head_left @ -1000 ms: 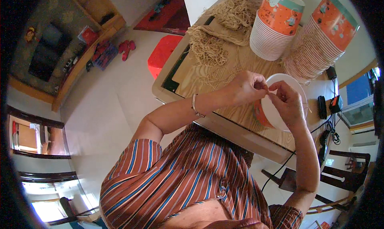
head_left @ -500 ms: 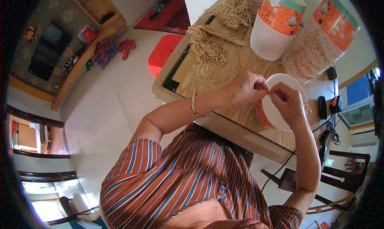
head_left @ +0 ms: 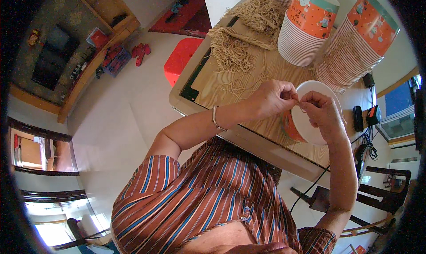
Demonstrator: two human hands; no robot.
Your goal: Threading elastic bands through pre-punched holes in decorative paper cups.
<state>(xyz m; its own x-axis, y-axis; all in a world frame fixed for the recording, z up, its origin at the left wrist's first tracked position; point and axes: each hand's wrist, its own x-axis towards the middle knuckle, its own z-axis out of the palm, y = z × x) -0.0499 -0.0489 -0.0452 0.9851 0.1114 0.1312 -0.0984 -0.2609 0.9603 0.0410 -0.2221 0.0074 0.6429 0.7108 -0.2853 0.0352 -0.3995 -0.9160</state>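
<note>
Over the mouth of an orange paper bucket (head_left: 306, 127) with a white inside, my two hands meet fingertip to fingertip. My left hand (head_left: 278, 97), a bangle on its wrist, is closed in a pinch. My right hand (head_left: 321, 113) also pinches, just right of it. A thin piece of string appears to run between the fingertips; most of it is hidden by the fingers. A short string end (head_left: 345, 119) sticks out at the bucket's right side. Left of the bucket, loose strands (head_left: 239, 86) trail from a heap of beige string (head_left: 230, 54).
Two tall stacks of nested buckets, one upright (head_left: 306, 37) and one leaning (head_left: 355, 50), stand at the table's far right. More string (head_left: 262, 14) lies behind. Black cables and a power adapter (head_left: 373, 115) are at the right edge. A red stool (head_left: 179, 61) stands beyond the left edge.
My right hand has shifted slightly, its fingers turning and curling a little more beside the left fingertips. My left hand and the bucket have hardly moved.
</note>
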